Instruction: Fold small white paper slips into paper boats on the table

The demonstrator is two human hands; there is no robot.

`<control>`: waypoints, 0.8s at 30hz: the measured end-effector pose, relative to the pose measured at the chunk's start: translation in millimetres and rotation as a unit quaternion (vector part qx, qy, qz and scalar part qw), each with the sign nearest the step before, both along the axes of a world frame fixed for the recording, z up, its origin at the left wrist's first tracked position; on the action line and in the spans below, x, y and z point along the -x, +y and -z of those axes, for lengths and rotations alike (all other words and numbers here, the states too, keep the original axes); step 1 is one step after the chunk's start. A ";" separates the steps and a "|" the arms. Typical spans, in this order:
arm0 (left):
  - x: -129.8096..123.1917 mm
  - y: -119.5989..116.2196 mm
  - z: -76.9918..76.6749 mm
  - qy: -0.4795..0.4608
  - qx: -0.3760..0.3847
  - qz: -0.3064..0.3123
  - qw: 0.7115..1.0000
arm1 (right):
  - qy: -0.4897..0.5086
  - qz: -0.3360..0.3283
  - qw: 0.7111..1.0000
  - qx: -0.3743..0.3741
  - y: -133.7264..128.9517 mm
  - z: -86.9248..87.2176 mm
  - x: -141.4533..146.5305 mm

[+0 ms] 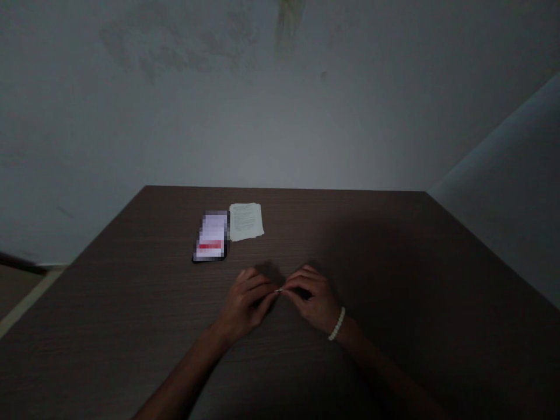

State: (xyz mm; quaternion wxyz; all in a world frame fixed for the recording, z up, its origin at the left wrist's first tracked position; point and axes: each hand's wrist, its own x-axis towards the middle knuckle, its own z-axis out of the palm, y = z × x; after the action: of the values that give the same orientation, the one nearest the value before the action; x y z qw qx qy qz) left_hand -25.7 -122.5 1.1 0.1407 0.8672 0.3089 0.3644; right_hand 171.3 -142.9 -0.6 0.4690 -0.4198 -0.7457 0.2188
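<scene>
Both hands meet fingertip to fingertip above the near middle of a dark wooden table [144, 291]. Thumb and fingers of my left hand [247, 301] are pinched on one end of a tiny pale object [279, 290], too small to identify. From the other side, my right hand [312, 296] pinches it too, with a pale beaded bracelet [337, 324] round the wrist. The fingertips hide most of the object.
Beyond my left hand lies a phone [210, 236] with a lit, pixelated screen. Beside it on the right is a small stack of printed papers [245, 221]. A stained grey wall [280, 128] rises behind the table's far edge.
</scene>
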 end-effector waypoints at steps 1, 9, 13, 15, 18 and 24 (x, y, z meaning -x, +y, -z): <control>-0.2 -0.3 0.2 -0.007 -0.006 -0.001 1.000 | -0.003 0.001 1.000 -0.001 -0.3 -0.3 -0.1; -0.6 -1.7 4.3 0.008 -0.033 0.006 0.999 | -0.055 -0.013 0.997 -0.045 -2.8 -1.4 0.9; 0.1 -2.4 3.1 0.028 -0.016 0.020 0.999 | -0.073 0.001 0.996 -0.046 -4.2 -2.0 0.5; 0.2 -3.0 1.1 0.037 -0.006 0.026 0.999 | -0.077 0.004 0.996 -0.045 -4.7 -2.7 0.4; 0.2 -3.6 -0.8 0.034 -0.002 0.035 0.999 | -0.078 0.010 0.996 -0.045 -4.8 -3.1 0.1; -0.1 -3.4 0.8 0.027 0.000 0.037 0.999 | -0.076 0.022 0.996 -0.036 -3.5 1.1 -0.3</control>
State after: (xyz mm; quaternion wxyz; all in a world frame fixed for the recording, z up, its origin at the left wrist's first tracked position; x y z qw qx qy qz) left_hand -25.7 -125.9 0.3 0.1458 0.8875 0.2808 0.3351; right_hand 171.5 -146.4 -1.8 0.4302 -0.4341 -0.7774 0.1489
